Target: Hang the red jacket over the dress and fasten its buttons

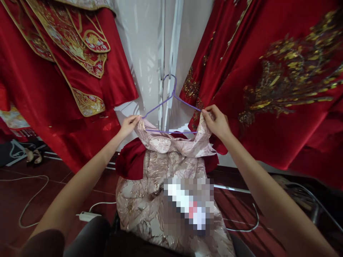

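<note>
A pale pink and gold brocade dress [155, 171] hangs down in front of me and spreads over my lap. Its shoulders sit around the two ends of a thin purple clothes hanger [160, 104]. My left hand [129, 124] pinches the dress's left shoulder at the hanger's end. On the other side, the fingers of my right hand [217, 122] are closed on the right shoulder, close to the hanger's other arm. Dark red fabric [131, 159] shows behind the bodice on both sides. A pixelated patch covers part of the skirt.
Red embroidered garments [118, 67] hang at the left, and more red gowns with gold sequins [289, 75] at the right. Behind the hanger stands a pale metal upright [171, 32]. A white power strip [89, 216] and cables lie on the dark red floor [61, 200].
</note>
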Available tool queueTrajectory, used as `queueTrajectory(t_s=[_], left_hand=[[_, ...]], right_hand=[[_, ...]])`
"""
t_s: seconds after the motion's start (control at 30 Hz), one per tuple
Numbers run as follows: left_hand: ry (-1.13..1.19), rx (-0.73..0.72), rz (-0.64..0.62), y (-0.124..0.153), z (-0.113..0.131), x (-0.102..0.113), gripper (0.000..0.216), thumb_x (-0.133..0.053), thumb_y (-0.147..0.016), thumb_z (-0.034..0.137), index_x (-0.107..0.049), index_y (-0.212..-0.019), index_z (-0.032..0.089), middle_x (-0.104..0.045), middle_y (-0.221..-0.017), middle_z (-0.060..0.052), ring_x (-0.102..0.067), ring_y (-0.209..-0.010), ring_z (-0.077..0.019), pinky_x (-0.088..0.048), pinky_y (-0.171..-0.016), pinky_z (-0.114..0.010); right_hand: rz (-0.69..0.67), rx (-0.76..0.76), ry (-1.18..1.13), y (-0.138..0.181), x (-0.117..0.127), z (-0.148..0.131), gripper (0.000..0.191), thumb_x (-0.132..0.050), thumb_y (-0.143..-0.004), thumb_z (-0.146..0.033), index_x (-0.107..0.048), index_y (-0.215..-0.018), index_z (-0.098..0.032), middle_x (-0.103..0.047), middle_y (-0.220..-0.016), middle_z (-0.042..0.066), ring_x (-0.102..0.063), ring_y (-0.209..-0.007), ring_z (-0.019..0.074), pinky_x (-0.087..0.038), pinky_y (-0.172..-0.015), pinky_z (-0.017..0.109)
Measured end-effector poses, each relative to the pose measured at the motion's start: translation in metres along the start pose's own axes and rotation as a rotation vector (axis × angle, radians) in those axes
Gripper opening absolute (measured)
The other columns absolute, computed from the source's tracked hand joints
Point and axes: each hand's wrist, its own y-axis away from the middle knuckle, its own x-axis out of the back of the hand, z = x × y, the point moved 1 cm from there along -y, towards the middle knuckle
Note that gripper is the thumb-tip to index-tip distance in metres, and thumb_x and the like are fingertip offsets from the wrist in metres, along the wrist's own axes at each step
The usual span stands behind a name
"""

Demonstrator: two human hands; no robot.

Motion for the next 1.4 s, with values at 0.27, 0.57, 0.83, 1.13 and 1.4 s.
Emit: queueTrajectory(t_s=[0.27,0.57,0.83,1.13,1.4], left_hand=[[0.030,0.186,-0.080,0.003,-0.005,0.002,0.041,-0.043,-0.086,0.042,-0.054,-0.115,0.016,-0.063,-0.109,-0.011,-0.061,-0.090,-0.0178,-0.049,-0.077,-0.029],[-0.080,0.745,-0.841,0.048,-0.043,0.045,0.040,-0.070,-0.058,0.048,-0.068,-0.086,0.018,-0.069,-0.087,-0.011,-0.062,-0.071,-0.0204,-0.047,-0.054,-0.026],[-0.153,0.524,-0.208,0.003,-0.027,0.051,0.029,-0.059,-0.072,0.041,-0.067,-0.081,0.014,-0.069,-0.074,-0.008,-0.062,-0.069,-0.0210,-0.048,-0.064,-0.030],[-0.590,-0.090,0.207,-0.032,0.069,-0.002,0.029,-0.040,-0.088,0.036,-0.061,-0.100,0.020,-0.067,-0.091,-0.009,-0.062,-0.086,-0.0228,-0.042,-0.076,-0.031],[-0.439,-0.196,0.308,-0.040,0.083,0.005,0.033,-0.038,-0.089,0.042,-0.061,-0.100,0.020,-0.067,-0.090,-0.006,-0.060,-0.081,-0.0181,-0.041,-0.072,-0.028]], right_hand=[[-0.018,-0.006,-0.039,0.005,-0.011,0.001,0.035,-0.039,-0.085,-0.055,-0.053,-0.089,-0.023,-0.062,-0.077,0.003,-0.055,-0.067,0.0168,-0.041,-0.063,0.027],[-0.019,-0.018,-0.011,0.002,-0.006,0.000,0.037,-0.038,-0.084,-0.057,-0.053,-0.087,-0.023,-0.062,-0.078,0.003,-0.055,-0.068,0.0168,-0.041,-0.064,0.027],[-0.032,0.002,-0.059,0.006,-0.006,-0.004,0.032,-0.041,-0.085,-0.053,-0.052,-0.085,-0.023,-0.060,-0.075,0.002,-0.054,-0.066,0.0152,-0.040,-0.062,0.026],[0.036,0.039,0.075,0.013,0.013,-0.031,0.020,-0.045,-0.086,-0.042,-0.051,-0.082,-0.023,-0.062,-0.075,0.003,-0.056,-0.066,0.0183,-0.038,-0.063,0.030],[0.067,0.070,0.239,0.024,0.016,-0.055,0.023,-0.039,-0.090,-0.040,-0.053,-0.086,-0.022,-0.062,-0.080,0.005,-0.057,-0.074,0.0221,-0.037,-0.070,0.035]])
